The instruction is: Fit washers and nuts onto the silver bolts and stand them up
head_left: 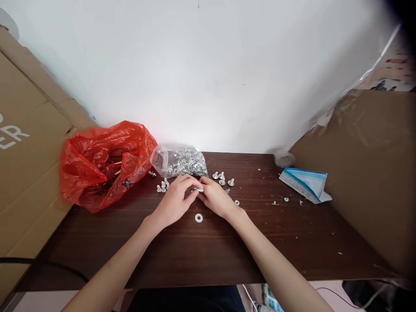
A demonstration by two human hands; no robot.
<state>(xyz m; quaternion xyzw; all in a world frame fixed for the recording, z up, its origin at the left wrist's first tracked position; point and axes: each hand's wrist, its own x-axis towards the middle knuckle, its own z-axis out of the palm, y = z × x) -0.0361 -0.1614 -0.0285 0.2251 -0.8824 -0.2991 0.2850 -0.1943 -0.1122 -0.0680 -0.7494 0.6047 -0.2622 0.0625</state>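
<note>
My left hand (pixel 177 198) and my right hand (pixel 217 200) meet above the middle of the table. Between the left thumb and forefinger is a small shiny metal washer (pixel 199 190), seen nearly edge-on. The right fingers are closed against it; what else they grip is hidden. A flat washer (pixel 199 218) lies on the wood just in front of my hands. Several short screws (pixel 163 186) stand left of my left hand. Beyond my right hand are more screws with wide heads (pixel 222 178), and a nut-like piece (pixel 237 202) rests beside that wrist.
A clear bag of metal hardware (pixel 190 161) lies behind my hands, beside a red plastic bag (pixel 107 164). To the right are a blue-and-white packet (pixel 305 184) and a clear round container (pixel 284 158). Cardboard (pixel 29 143) flanks the dark wooden table (pixel 182 255).
</note>
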